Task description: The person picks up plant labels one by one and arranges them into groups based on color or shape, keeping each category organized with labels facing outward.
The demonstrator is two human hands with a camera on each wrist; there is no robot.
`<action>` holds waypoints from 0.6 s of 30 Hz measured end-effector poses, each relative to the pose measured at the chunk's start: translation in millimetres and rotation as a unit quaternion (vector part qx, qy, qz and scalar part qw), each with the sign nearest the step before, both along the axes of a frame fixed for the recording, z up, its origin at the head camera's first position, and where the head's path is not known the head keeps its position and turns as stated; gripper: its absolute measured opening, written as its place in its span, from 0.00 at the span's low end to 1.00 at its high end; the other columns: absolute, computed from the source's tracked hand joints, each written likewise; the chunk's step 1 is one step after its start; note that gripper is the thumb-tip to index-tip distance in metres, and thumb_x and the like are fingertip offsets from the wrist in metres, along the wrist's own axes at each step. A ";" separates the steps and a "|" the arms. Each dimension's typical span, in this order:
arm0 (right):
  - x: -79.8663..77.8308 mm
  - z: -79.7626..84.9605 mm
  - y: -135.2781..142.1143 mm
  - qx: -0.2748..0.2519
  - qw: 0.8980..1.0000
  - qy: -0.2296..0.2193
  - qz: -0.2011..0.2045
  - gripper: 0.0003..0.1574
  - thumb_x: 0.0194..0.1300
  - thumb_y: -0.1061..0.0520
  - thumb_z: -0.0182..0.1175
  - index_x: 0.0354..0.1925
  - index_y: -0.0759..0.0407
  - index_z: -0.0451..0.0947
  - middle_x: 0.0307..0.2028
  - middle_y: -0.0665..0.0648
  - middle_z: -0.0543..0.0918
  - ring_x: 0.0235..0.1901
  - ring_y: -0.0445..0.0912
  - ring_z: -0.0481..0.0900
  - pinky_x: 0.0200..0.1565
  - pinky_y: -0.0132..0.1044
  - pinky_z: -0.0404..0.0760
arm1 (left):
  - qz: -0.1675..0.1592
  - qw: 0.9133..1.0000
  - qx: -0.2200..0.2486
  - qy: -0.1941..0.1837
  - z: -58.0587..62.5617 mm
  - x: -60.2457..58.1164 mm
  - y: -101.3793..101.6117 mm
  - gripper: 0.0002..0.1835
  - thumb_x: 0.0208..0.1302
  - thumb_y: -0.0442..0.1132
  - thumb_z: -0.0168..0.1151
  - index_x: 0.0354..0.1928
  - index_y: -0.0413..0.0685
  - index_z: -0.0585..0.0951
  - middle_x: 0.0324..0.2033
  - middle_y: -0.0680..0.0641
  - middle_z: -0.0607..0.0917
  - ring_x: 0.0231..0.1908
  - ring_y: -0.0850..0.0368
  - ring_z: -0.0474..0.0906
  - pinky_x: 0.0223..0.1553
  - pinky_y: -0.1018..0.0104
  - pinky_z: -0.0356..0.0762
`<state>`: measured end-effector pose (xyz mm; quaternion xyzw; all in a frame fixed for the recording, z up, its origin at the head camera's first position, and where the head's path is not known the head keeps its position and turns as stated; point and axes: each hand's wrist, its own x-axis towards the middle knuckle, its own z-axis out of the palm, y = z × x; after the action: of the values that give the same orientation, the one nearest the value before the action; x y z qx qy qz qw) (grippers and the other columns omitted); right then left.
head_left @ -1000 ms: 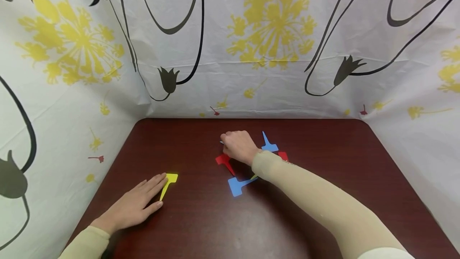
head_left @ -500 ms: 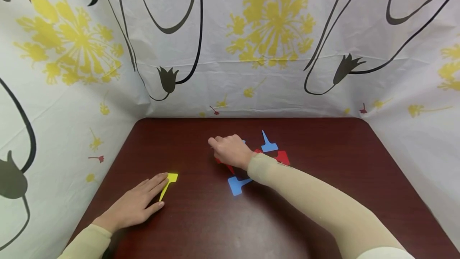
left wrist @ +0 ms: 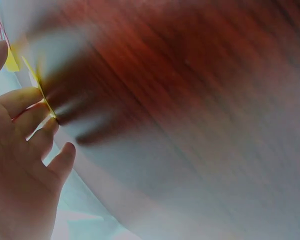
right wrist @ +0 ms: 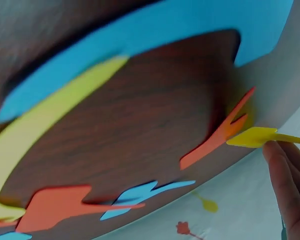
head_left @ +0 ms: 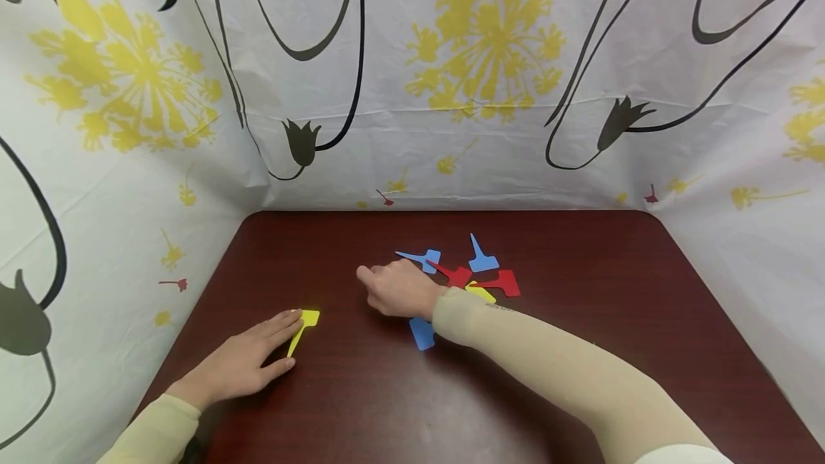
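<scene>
My left hand (head_left: 238, 360) lies flat on the table, fingers extended over the edge of a yellow T-shaped plant label (head_left: 310, 318). Toward the middle, my right hand (head_left: 402, 288) is held over the table with its fingers curled. In the right wrist view its fingertips (right wrist: 280, 175) pinch another yellow plant label (right wrist: 252, 137). A red label (right wrist: 215, 137) lies just beyond it, hidden under the hand in the head view. Beside the right hand are blue labels (head_left: 422, 334), red labels (head_left: 459, 276) and a yellow label (head_left: 480, 292), partly behind the sleeve.
The dark reddish-brown table (head_left: 361, 407) has rounded far corners. A white cloth (head_left: 361, 92) with flower prints hangs behind it and along both sides. Another blue label (head_left: 483, 262) lies toward the back, and some labels overlap.
My right hand has moved left and slightly nearer, uncovering a blue and a red label behind it and covering the red one at the left. My left hand stays in place.
</scene>
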<state>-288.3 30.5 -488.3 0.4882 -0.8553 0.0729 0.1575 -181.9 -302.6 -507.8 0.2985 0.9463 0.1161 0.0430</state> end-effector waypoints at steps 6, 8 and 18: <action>8.3 -5.6 -9.5 0.011 1.000 0.001 0.027 0.07 0.64 0.55 0.58 0.36 0.53 0.69 0.19 0.45 0.67 0.14 0.37 0.63 0.15 0.30 0.58 | 0.001 1.000 -0.003 -0.015 4.0 -1.9 -0.7 0.33 0.74 0.57 0.56 0.76 0.55 0.66 0.76 0.50 0.62 0.73 0.47 0.59 0.66 0.42 0.64; 12.1 -6.1 -13.0 0.008 0.999 -0.003 0.039 0.06 0.65 0.55 0.58 0.37 0.53 0.69 0.21 0.45 0.68 0.16 0.36 0.64 0.15 0.29 0.59 | 0.001 1.000 -0.007 -0.016 5.1 -2.0 -1.1 0.32 0.75 0.54 0.56 0.76 0.54 0.66 0.75 0.50 0.62 0.73 0.46 0.59 0.67 0.43 0.63; 24.6 -14.0 -26.9 0.012 0.996 -0.057 0.068 0.07 0.68 0.52 0.60 0.40 0.51 0.73 0.30 0.44 0.74 0.18 0.34 0.67 0.21 0.24 0.67 | 0.003 1.000 -0.012 -0.015 6.0 -4.8 -1.7 0.32 0.74 0.52 0.58 0.75 0.52 0.67 0.74 0.48 0.65 0.72 0.46 0.63 0.65 0.43 0.66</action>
<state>-263.7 3.6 -502.2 0.5425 -0.8284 0.1008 0.0968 -186.7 -304.3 -501.8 0.2938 0.9477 0.1097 0.0601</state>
